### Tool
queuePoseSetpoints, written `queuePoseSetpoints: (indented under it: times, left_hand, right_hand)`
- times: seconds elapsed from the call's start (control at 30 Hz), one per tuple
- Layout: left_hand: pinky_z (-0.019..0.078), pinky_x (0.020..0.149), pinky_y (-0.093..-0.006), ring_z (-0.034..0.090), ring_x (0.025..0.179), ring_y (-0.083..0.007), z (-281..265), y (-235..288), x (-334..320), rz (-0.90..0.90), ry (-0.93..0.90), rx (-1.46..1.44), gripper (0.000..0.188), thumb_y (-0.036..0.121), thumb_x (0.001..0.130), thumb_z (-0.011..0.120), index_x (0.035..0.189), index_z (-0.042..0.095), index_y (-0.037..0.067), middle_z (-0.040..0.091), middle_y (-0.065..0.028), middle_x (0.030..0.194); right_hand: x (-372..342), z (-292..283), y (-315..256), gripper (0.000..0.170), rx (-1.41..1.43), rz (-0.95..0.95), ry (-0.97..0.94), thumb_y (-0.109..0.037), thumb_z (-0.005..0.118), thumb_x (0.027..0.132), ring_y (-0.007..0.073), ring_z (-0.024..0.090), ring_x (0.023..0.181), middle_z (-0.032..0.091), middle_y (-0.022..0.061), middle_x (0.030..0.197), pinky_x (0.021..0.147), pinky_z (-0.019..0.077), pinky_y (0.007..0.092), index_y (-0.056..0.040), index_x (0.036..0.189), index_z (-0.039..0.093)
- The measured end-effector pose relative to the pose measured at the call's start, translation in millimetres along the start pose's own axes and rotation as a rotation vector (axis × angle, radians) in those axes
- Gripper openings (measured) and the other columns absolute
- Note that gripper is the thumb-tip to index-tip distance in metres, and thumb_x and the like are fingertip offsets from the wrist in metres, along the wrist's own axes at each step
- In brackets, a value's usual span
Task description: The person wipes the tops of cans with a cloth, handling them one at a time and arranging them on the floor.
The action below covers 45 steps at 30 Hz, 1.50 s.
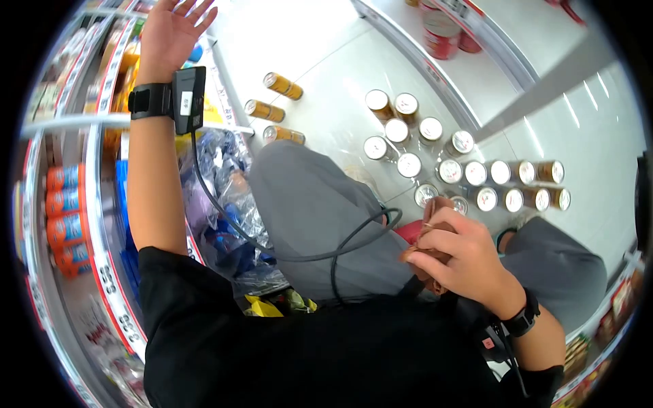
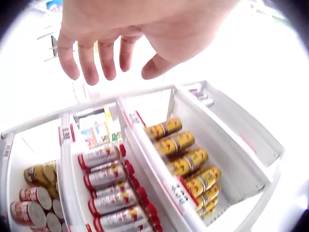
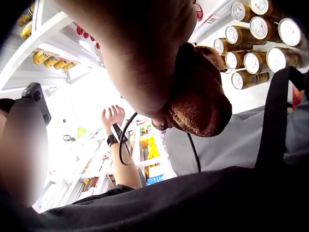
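My left hand [image 1: 173,37] is raised at the upper left in the head view, fingers spread, holding nothing. In the left wrist view the same hand [image 2: 130,34] hangs with loose fingers in front of shelves of yellow cans [image 2: 188,162] and silver-and-red cans [image 2: 113,195]. Over my lap, my right hand [image 1: 469,255] pinches a brown fuzzy item [image 1: 435,268] between thumb and fingers. The right wrist view shows that brown item [image 3: 200,104] hanging close beneath the right hand [image 3: 145,58]; what it is, I cannot tell.
Many upright cans [image 1: 451,171] stand on the tiled floor, with several yellow cans [image 1: 283,86] further left. Shelves with orange packs [image 1: 67,204] are at the left, and a bag in clear plastic [image 1: 235,204] lies beside my knee. A black cable [image 1: 299,258] crosses my lap.
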<state>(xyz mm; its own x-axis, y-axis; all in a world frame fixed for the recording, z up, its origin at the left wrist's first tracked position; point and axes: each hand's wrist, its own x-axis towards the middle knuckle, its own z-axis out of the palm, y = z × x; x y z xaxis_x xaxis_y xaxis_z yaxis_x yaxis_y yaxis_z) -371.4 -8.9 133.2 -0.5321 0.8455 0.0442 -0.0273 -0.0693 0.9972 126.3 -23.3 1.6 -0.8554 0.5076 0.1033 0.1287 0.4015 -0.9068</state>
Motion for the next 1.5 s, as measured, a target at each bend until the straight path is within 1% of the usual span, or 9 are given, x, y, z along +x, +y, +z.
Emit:
queuePoseSetpoints:
  times: [0.17,0.3,0.47,0.53,0.77,1.0,1.13,1.37,1.5]
  left_hand:
    - [0.0491,0.095,-0.0456,0.059,0.107,-0.0297,-89,-97,-38,-0.153,0.353,-0.04,0.038,0.031,0.098,0.052,0.126,0.047,0.006,0.059,-0.0124,0.116]
    - [0.0492,0.061,-0.0367,0.055,0.067,-0.0213,-99,-238,-92,-0.391,0.653,-0.126,0.011,0.02,0.093,0.054,0.096,0.055,0.01,0.055,-0.0073,0.085]
    - [0.0498,0.061,-0.0314,0.06,0.071,-0.0194,-121,-422,-142,-0.399,1.009,0.218,0.04,0.006,0.081,0.066,0.117,0.05,0.005,0.061,-0.0087,0.092]
    - [0.0514,0.086,-0.0367,0.064,0.095,-0.0289,-108,-420,-159,-0.524,1.068,0.385,0.052,0.006,0.071,0.071,0.119,0.052,0.0,0.064,-0.0194,0.104]
    - [0.046,0.101,-0.0381,0.057,0.119,-0.0322,-123,-477,-163,-0.524,0.951,0.512,0.077,0.012,0.061,0.085,0.128,0.047,0.001,0.058,-0.0206,0.127]
    - [0.0485,0.097,-0.0363,0.062,0.109,-0.0257,-135,-506,-145,-0.351,0.818,0.253,0.07,0.013,0.062,0.089,0.122,0.052,0.002,0.064,-0.0119,0.118]
    - [0.0495,0.095,-0.0353,0.063,0.106,-0.0244,-135,-518,-147,-0.31,0.846,0.29,0.068,0.012,0.062,0.089,0.12,0.054,0.002,0.065,-0.011,0.115]
    - [0.0509,0.094,-0.0346,0.064,0.105,-0.0235,-113,-490,-145,-0.317,0.928,0.328,0.063,0.007,0.065,0.085,0.12,0.055,0.0,0.065,-0.011,0.115]
    - [0.0513,0.093,-0.0346,0.065,0.104,-0.0234,-104,-484,-153,-0.344,0.93,0.38,0.064,0.009,0.064,0.087,0.119,0.056,0.0,0.066,-0.0115,0.114]
  right_hand:
    - [9,5,1,0.016,0.021,-0.005,0.043,-0.006,0.082,0.071,0.0227,0.062,0.072,0.061,0.0096,0.083,0.063,0.0498,0.0313,-0.001,0.077,0.068]
    - [10,-1,9,0.013,-0.014,0.078,0.102,-0.001,0.078,0.07,0.0207,0.061,0.074,0.062,0.0098,0.084,0.068,0.0489,0.0301,-0.0003,0.078,0.068]
    - [6,-10,23,0.005,0.046,0.294,0.173,0.003,0.069,0.075,0.0151,0.056,0.076,0.062,0.0077,0.084,0.072,0.0449,0.0271,0.0013,0.076,0.064]
    - [-1,-15,32,0.006,0.09,0.377,0.204,0.003,0.066,0.079,0.0138,0.053,0.076,0.061,0.0077,0.085,0.07,0.0422,0.0255,0.0022,0.075,0.061]
    - [-44,-11,44,0.034,0.528,0.628,0.474,-0.037,0.049,0.103,0.0125,0.056,0.084,0.055,0.0046,0.096,0.074,0.0482,0.0274,-0.0035,0.104,0.052]
    - [-69,0,56,0.029,0.425,0.765,0.602,-0.031,0.049,0.103,0.012,0.054,0.069,0.051,0.0037,0.087,0.058,0.0466,0.0259,-0.004,0.093,0.046]
    - [-49,19,48,0.031,-0.077,0.687,0.323,-0.033,0.052,0.101,0.0195,0.058,0.067,0.055,0.0091,0.085,0.061,0.0507,0.0321,-0.0032,0.094,0.049]
    - [-43,33,47,0.036,0.637,0.838,0.665,-0.039,0.058,0.096,0.0277,0.064,0.075,0.063,0.019,0.089,0.068,0.0554,0.0394,-0.0032,0.098,0.052]
    - [-74,27,75,0.035,0.499,0.751,0.532,-0.037,0.061,0.096,0.0318,0.065,0.08,0.064,0.024,0.094,0.069,0.0565,0.0424,-0.003,0.099,0.052]
